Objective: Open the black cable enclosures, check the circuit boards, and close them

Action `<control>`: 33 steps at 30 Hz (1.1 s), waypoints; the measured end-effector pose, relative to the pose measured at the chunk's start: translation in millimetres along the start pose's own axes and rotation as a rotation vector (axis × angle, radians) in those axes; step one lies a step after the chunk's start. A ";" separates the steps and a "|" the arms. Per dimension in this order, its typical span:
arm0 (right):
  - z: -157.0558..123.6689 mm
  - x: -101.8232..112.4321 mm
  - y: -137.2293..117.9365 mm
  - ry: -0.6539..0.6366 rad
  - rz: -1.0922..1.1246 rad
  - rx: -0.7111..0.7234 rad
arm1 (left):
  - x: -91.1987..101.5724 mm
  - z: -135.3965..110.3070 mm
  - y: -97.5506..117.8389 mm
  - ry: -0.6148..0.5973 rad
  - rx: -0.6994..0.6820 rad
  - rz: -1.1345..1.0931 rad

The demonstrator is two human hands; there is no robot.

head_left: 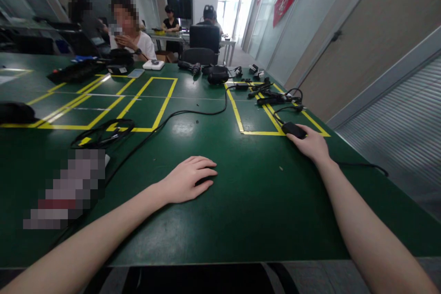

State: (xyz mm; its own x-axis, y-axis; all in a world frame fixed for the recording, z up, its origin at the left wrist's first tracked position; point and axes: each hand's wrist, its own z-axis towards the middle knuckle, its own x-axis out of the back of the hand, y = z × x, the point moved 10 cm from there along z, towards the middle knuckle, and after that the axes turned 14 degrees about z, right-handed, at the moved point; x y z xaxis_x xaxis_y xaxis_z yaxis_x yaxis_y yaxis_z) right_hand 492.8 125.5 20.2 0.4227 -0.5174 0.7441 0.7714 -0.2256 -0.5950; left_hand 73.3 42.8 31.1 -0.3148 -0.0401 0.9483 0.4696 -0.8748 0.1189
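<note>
My right hand (314, 143) is closed around a black power adapter (293, 130) at the right, by a yellow tape rectangle. Cable runs from the adapter toward the other cords, and a black lead (365, 164) trails past my right wrist to the table's right edge. Palm down on the green table (241, 202), my left hand (191, 179) rests with its fingers apart and nothing in them. A long black cable (175, 113) crosses the table beyond it.
Black cords (272, 96) bunch at the far right, near a black case (217, 75) and a power drill (193, 69). At left lie a coiled cable (103, 133) and a blurred-out object (69, 188). A person (132, 32) sits across the table; others are farther back.
</note>
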 end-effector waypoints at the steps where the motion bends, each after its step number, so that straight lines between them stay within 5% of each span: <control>1: 0.0 0.3 0.7 0.000 -0.011 -0.008 | -0.4 -0.1 -0.1 -0.001 0.001 0.000; 10: 3.9 -7.2 -1.6 0.012 -0.013 0.093 | -1.9 -1.0 -1.9 -0.005 0.012 -0.007; 21: 7.0 1.1 16.2 0.088 0.157 -0.042 | -1.4 -0.9 -1.3 -0.011 0.008 -0.007; 33: 15.0 -2.2 26.9 0.076 0.122 0.036 | -3.4 -1.5 -1.4 -0.009 0.005 -0.003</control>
State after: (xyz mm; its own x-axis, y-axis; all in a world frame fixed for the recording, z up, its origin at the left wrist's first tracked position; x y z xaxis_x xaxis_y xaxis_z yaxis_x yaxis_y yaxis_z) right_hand 519.8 132.9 7.0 0.4776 -0.6007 0.6411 0.7338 -0.1286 -0.6671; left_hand 72.4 43.4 27.4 -0.3090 -0.0337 0.9505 0.4730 -0.8725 0.1228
